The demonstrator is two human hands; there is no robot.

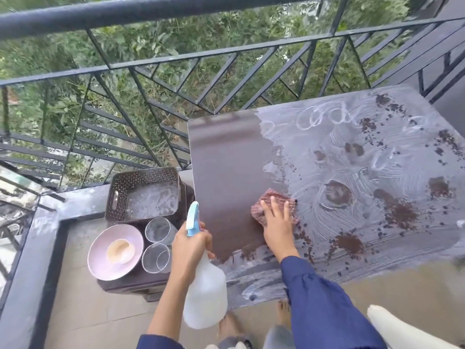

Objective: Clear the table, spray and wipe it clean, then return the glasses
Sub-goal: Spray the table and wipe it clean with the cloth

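No legible text, labels or numbers anywhere.

The bench (pixel 226 159) is smooth, glossy brown on its left part and filmy white and gritty elsewhere. The cloth (pixel 273 199) is checked woven fabric. The bottle (pixel 206 293) is translucent plastic, the glasses (pixel 159 229) are clear, the basket (pixel 118 192) is perforated plastic, and the railing (pixel 125 11) is matt dark metal.

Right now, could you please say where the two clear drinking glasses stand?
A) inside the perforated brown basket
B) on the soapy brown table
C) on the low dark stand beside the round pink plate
C: both clear drinking glasses sit on the low dark stand, beside the round pink plate.
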